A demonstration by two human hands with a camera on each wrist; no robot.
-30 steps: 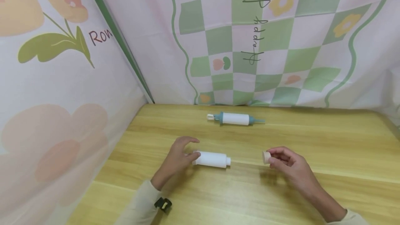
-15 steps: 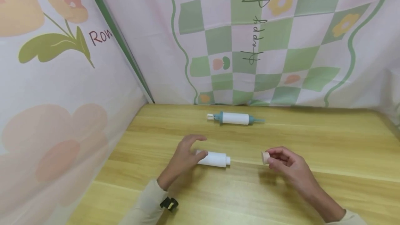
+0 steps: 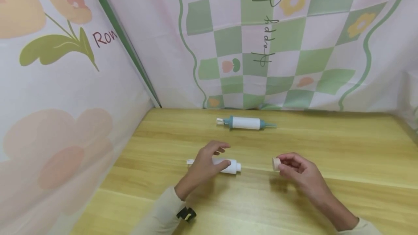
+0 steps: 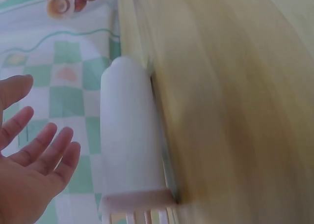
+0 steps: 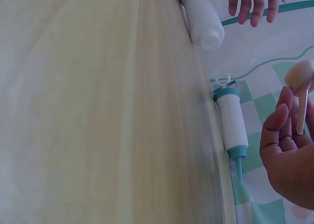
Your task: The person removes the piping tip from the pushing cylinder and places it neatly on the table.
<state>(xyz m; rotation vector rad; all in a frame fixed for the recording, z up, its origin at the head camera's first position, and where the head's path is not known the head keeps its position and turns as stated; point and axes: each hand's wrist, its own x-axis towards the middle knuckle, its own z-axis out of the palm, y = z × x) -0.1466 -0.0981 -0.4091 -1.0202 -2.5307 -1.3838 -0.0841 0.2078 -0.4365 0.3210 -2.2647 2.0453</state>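
Note:
A white cylinder with a narrower neck lies on the table, neck to the right. In the left wrist view, the cylinder's pale pink collar has several thin prongs below it. My left hand is over the cylinder with fingers apart and relaxed, hiding its middle in the head view. The left wrist view has those fingers beside the barrel, with a gap between. Farther right, my right hand pinches a small pale cap between thumb and fingers. From the cap a thin pale nozzle sticks out, seen in the right wrist view.
Behind both hands lies a white and teal syringe-like pump, its thin nozzle pointing right. The wooden table ends at a green checked curtain at the back. A flowered curtain hangs along the left side.
My left hand has shifted right along the cylinder, uncovering the prongs at its left end. The cylinder stays in place. My right hand, still with the cap, has barely moved.

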